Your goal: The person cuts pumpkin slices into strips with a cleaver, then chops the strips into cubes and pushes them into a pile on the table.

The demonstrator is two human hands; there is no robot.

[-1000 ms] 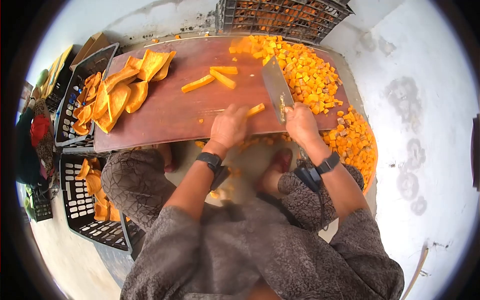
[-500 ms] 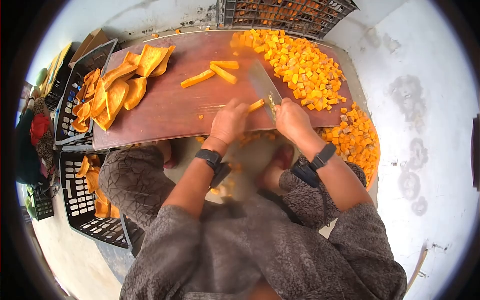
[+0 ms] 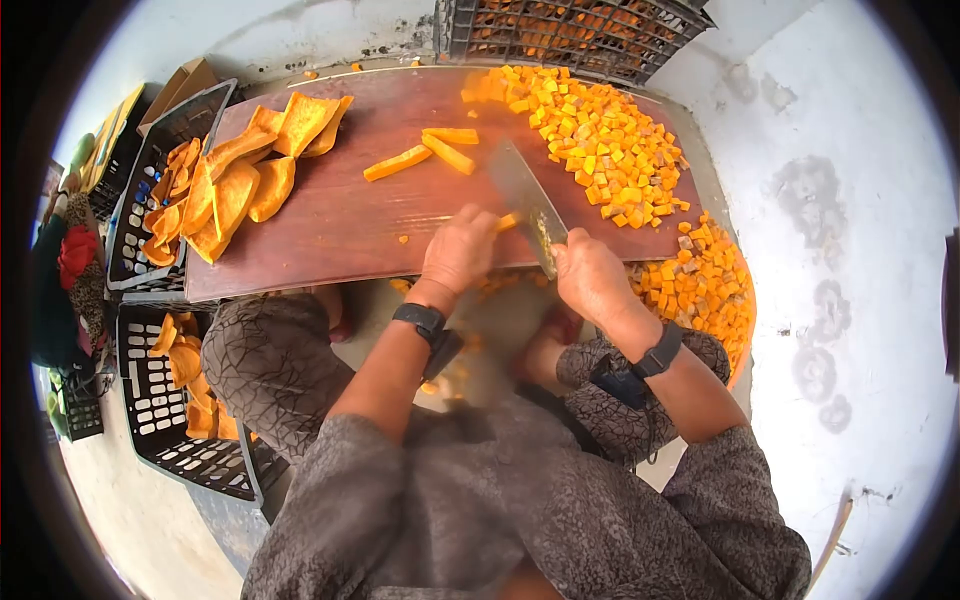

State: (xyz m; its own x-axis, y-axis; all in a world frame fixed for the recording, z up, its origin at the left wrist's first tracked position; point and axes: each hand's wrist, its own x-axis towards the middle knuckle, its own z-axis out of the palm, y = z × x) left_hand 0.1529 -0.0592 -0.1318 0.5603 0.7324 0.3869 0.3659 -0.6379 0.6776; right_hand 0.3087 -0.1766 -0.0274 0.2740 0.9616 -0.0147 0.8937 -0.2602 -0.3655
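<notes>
My right hand (image 3: pixel 594 275) grips the handle of a wide-bladed knife (image 3: pixel 532 205), its blade tilted toward the upper left over the reddish-brown board (image 3: pixel 350 220). Just left of the blade, my left hand (image 3: pixel 460 248) has its fingers closed on an orange strip (image 3: pixel 508 222), whose short end sticks out toward the knife. Three loose orange strips (image 3: pixel 398 162) lie beyond my left hand. A heap of orange cubes (image 3: pixel 600 145) covers the board's right part. Large curved orange slices (image 3: pixel 235 190) are piled at its left end.
More cubes (image 3: pixel 705 285) fill a container at the right, below the board's edge. Black crates (image 3: pixel 185 400) with orange pieces stand at the left, and another crate (image 3: pixel 580 35) stands behind the board. A white wall (image 3: pixel 850 250) rises on the right.
My right hand and the knife have moved slightly down and to the right. The strip's visible end beside the blade looks shorter. My left hand is nearly in the same place.
</notes>
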